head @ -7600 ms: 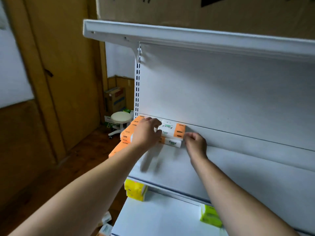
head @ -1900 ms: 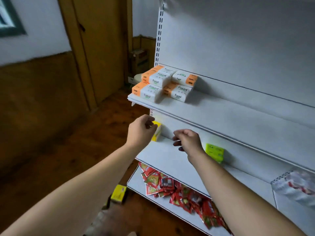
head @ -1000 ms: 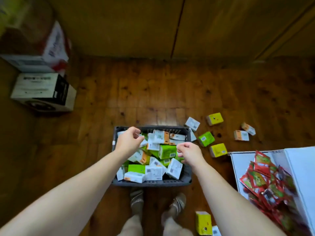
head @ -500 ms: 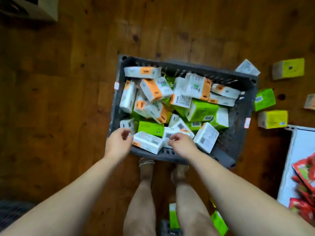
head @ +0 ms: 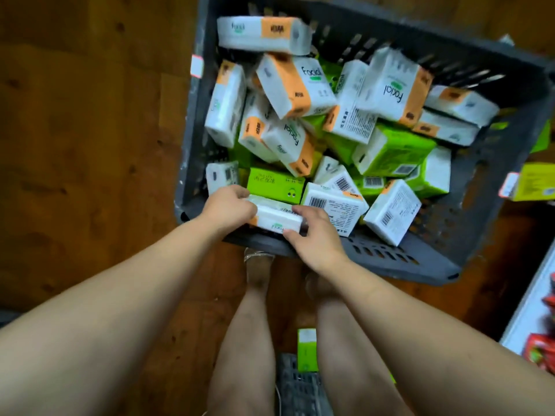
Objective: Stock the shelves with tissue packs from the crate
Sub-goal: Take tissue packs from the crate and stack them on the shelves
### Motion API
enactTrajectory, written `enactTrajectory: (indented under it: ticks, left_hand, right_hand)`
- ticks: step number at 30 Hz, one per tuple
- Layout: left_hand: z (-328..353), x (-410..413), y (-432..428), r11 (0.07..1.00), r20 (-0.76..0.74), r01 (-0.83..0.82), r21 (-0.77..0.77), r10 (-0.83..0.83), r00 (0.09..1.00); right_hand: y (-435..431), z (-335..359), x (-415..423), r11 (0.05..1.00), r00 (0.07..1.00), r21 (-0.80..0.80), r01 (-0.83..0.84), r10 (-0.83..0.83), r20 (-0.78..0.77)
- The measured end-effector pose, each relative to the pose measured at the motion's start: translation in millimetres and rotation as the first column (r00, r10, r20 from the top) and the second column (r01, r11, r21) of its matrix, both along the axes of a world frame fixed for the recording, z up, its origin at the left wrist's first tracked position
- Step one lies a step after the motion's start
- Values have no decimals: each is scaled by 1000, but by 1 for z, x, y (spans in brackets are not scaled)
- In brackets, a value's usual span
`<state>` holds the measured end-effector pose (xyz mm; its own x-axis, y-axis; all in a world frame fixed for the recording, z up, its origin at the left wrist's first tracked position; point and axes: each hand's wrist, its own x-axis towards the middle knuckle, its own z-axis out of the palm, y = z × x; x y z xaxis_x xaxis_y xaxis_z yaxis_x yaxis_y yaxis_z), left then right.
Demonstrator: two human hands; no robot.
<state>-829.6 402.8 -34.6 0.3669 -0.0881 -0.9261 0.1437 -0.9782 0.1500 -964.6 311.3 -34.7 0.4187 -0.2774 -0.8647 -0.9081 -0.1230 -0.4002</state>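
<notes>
Left hand [head: 228,207] and right hand [head: 315,235] clasp opposite ends of a white-and-orange wrapped tissue pack [head: 274,219], curled fingers hiding both ends. Just beneath the grip runs the near wall of the dark grey slatted plastic crate [head: 390,259], its far rim cut off.

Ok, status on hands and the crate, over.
Left hand, right hand both grip one white tissue pack at crate near wall. Loose packs piled behind it; nothing on top.

Crate [head: 390,262]: 1. White-orange tissue packs [head: 295,85]: about 14. Green packs [head: 393,151] inside: at least 4. Floor: one yellow pack [head: 534,183], 3 o'clock; one loose green pack [head: 307,349], 6 o'clock.
</notes>
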Motion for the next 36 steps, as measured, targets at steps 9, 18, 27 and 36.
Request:
enactTrajectory:
  ticks: [9, 18, 27, 36]
  left_hand:
    - [106, 13, -33, 920, -104, -243, -306, 222, 970]
    - [281, -3, -99, 820, -34, -74, -567, 66, 997]
    - [439, -63, -179, 669, 58, 149, -729, -157, 986]
    - [559, -220, -290, 351, 223, 389, -852, -429, 875]
  right_hand:
    - [-57, 94, -5, 930, 916, -35, 367, -354, 186]
    - [-117, 264, -25, 739, 661, 2, 673, -603, 446]
    - [-151, 422, -109, 424, 332, 11, 906, -726, 602]
    - [-192, 541, -275, 91, 24, 47, 995, -657, 753]
